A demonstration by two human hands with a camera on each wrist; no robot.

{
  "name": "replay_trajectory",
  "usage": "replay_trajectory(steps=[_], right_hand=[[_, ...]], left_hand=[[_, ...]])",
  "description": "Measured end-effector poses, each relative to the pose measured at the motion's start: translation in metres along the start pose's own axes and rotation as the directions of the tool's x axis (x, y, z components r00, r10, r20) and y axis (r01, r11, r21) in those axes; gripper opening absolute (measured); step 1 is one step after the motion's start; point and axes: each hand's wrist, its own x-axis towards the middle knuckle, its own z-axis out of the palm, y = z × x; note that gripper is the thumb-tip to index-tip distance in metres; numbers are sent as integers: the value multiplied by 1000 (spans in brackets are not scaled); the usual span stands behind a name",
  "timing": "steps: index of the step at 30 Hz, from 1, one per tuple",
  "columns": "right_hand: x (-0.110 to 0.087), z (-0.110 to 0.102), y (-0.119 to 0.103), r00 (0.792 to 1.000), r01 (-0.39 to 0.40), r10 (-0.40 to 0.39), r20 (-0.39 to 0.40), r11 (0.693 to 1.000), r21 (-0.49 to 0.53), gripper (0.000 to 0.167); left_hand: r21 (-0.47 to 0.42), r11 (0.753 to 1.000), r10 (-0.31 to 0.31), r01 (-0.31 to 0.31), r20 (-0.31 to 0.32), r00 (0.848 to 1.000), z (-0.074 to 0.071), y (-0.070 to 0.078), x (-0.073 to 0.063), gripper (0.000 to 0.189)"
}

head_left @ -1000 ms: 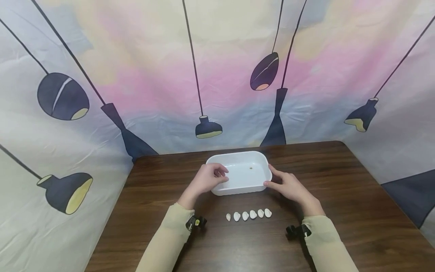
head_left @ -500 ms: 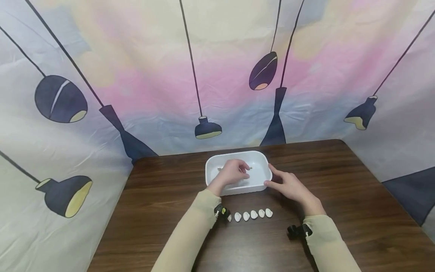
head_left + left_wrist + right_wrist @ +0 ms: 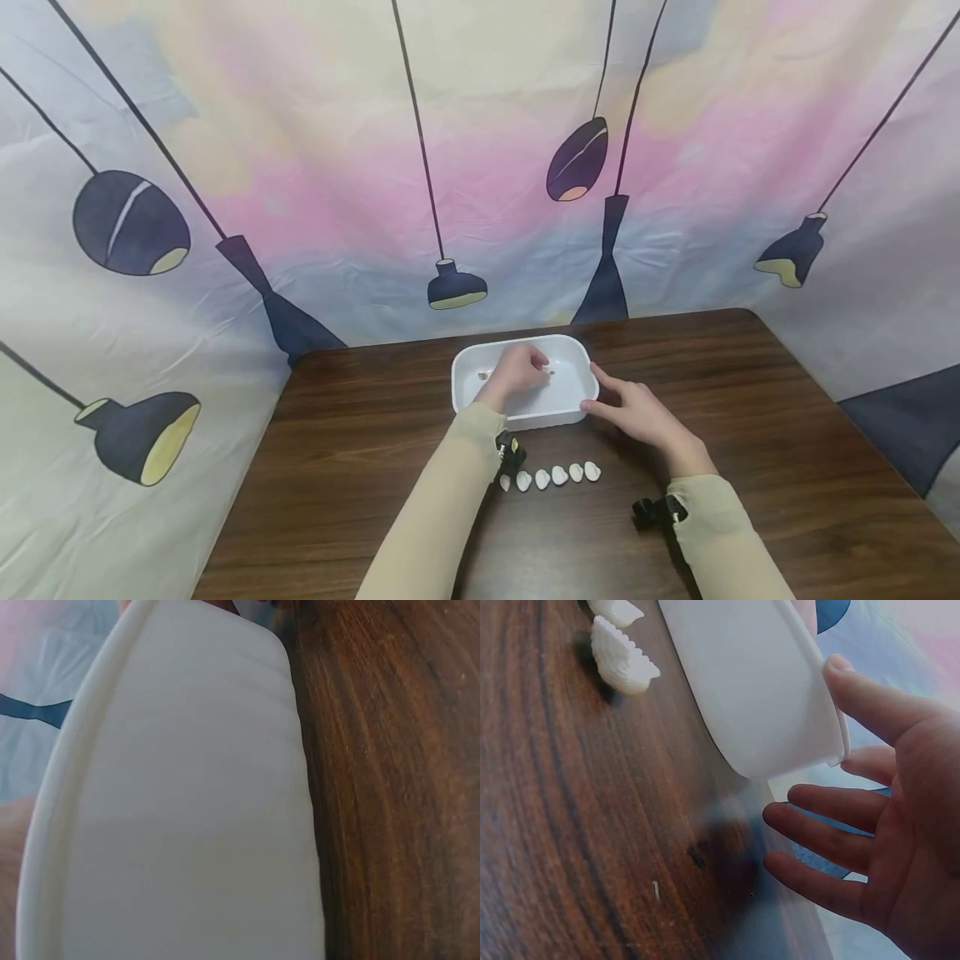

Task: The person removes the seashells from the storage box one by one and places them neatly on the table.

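Note:
A white rectangular tray (image 3: 572, 390) stands near the far side of the table. My left hand (image 3: 516, 371) reaches into it over the front rim, fingers bent down beside a small brownish bit (image 3: 551, 372); whether they pinch anything I cannot tell. Another small brownish piece (image 3: 483, 376) lies at the tray's left. In the left wrist view the tray's outer wall (image 3: 187, 780) fills most of the picture. My right hand (image 3: 633, 407) touches the tray's right corner with thumb and forefinger, the other fingers (image 3: 817, 889) stretched out and spread.
Several white shells lie in a row on the brown wooden table (image 3: 337, 467), in front of the tray. One ribbed shell (image 3: 622, 660) shows up close in the right wrist view. A patterned cloth (image 3: 360, 167) hangs behind the table.
My left hand has moved right and farther into the tray, uncovering the brownish piece at the left. My right hand has stayed at the tray's corner.

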Motion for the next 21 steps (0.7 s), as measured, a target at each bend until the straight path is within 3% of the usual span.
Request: replay_trajectory(steps=[11, 21], right_hand=[[1, 4, 3, 1000, 12, -12, -10, 1000, 9, 84], [1, 2, 0, 1000, 20, -20, -13, 1000, 2, 84]], left_hand=[[42, 998, -45, 44, 33, 998, 9, 3, 6, 22], [75, 997, -30, 28, 30, 999, 13, 0, 7, 12]])
